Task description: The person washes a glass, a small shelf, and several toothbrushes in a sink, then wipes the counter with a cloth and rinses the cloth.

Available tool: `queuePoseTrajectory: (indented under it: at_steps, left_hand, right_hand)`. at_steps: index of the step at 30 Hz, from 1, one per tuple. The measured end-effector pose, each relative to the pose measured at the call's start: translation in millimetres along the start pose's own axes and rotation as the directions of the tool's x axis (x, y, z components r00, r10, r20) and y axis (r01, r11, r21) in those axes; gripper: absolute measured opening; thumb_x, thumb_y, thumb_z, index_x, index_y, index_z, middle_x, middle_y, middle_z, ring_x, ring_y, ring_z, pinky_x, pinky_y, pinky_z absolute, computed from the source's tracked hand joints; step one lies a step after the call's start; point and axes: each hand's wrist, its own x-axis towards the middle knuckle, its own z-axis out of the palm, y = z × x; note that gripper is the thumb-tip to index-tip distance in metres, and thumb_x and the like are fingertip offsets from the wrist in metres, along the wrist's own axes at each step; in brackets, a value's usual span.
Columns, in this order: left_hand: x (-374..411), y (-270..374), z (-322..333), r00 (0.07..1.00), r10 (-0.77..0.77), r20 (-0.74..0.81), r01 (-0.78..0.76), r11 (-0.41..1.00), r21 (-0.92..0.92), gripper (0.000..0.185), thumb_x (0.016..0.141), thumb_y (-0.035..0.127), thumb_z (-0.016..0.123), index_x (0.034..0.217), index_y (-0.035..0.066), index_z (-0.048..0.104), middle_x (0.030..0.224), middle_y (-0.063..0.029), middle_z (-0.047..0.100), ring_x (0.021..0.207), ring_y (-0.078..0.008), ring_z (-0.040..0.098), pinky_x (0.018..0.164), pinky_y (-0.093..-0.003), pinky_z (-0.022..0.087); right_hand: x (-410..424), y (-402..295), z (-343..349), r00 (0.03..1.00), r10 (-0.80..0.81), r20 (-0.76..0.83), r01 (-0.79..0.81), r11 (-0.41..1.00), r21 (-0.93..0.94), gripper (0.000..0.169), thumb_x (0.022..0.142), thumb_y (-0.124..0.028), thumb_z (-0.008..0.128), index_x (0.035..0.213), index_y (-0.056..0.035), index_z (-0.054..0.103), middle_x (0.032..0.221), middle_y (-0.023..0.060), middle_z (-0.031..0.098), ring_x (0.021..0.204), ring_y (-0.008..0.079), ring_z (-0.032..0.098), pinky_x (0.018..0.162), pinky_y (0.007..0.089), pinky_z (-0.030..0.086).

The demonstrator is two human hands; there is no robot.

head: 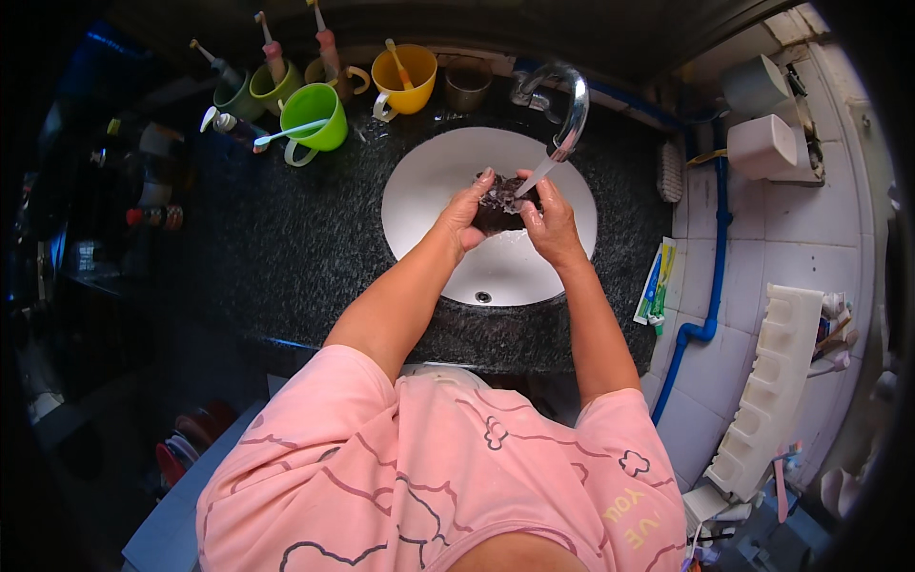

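Note:
Over the white oval sink basin (465, 268), a dark brown, wet object (500, 214) is held between both hands. Water splashes over it, and its exact kind is hard to tell. My left hand (465, 213) grips its left side, with the thumb up near the top. On the opposite side, my right hand (555, 220) holds it with bent fingers. From the curved chrome faucet (577, 107), a stream of water (536, 177) runs onto the object between my hands. The undersides of both hands' grips are hidden.
Along the back of the black speckled countertop (300, 243) stand a green mug (322, 125), a yellow mug (411, 79) and a dark cup (468, 84). A pump bottle (236, 129) is at left. Right of the sink lie a scrub brush (670, 171) and toothpaste tubes (654, 282). A blue pipe (720, 264) climbs the tiled wall.

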Motion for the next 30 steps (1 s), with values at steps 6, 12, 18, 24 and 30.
queuePoseTrajectory:
  at_steps: [6, 12, 18, 24, 30]
  left_hand:
    - [-24, 7, 9, 0.943, -0.167, 0.288, 0.050, 0.927, 0.373, 0.053, 0.079, 0.028, 0.082, 0.122, 0.008, 0.056, 0.111, -0.0138, 0.064, 0.095, -0.0286, 0.065, 0.073, -0.0393, 0.056]
    - [-24, 6, 4, 0.988, -0.118, 0.101, 0.078, 0.938, 0.338, 0.020, 0.080, 0.005, 0.076, 0.096, 0.003, 0.063, 0.081, -0.0099, 0.065, 0.060, -0.0174, 0.059, 0.045, -0.0246, 0.042]
    - [-39, -18, -13, 0.993, -0.120, -0.019, 0.119, 0.940, 0.319, 0.022, 0.080, 0.003, 0.075, 0.096, 0.006, 0.060, 0.080, -0.0064, 0.061, 0.062, -0.0162, 0.058, 0.047, -0.0249, 0.042]
    - [-56, -26, -23, 0.990, -0.103, -0.096, 0.130, 0.926, 0.354, 0.024, 0.076, -0.003, 0.074, 0.093, 0.006, 0.059, 0.078, -0.0055, 0.060, 0.062, -0.0168, 0.058, 0.048, -0.0251, 0.043]
    - [-71, -18, -27, 0.996, -0.089, -0.001, 0.083, 0.921, 0.381, 0.030, 0.074, -0.002, 0.074, 0.097, 0.006, 0.058, 0.082, -0.0054, 0.059, 0.066, -0.0167, 0.058, 0.050, -0.0267, 0.044]
  right_hand:
    - [41, 28, 29, 0.919, 0.257, 0.299, -0.310, 0.940, 0.143, 0.028, 0.093, -0.018, 0.054, 0.118, -0.0128, 0.066, 0.118, 0.0106, 0.061, 0.106, 0.0223, 0.058, 0.094, 0.0335, 0.046]
    - [75, 55, -1, 0.865, 0.489, 0.112, -0.355, 0.439, 0.825, 0.042, 0.090, -0.023, 0.072, 0.125, -0.0043, 0.059, 0.127, 0.0118, 0.061, 0.119, 0.0240, 0.057, 0.096, 0.0372, 0.043]
    - [111, 25, -30, 0.793, 0.600, 0.107, -0.410, 0.395, 0.822, 0.028, 0.088, -0.012, 0.067, 0.109, 0.0051, 0.061, 0.099, 0.0178, 0.068, 0.097, 0.0278, 0.067, 0.079, 0.0366, 0.054]
    - [144, 4, -44, 0.668, 0.684, 0.294, -0.392, -0.013, 0.920, 0.028, 0.095, -0.007, 0.045, 0.107, 0.0147, 0.057, 0.102, 0.0232, 0.064, 0.092, 0.0296, 0.067, 0.073, 0.0380, 0.059]
    - [61, 9, -1, 0.810, 0.378, 0.448, -0.587, 0.524, 0.617, 0.043, 0.097, -0.033, 0.060, 0.131, -0.0054, 0.058, 0.128, 0.0111, 0.063, 0.121, 0.0257, 0.058, 0.102, 0.0388, 0.044]
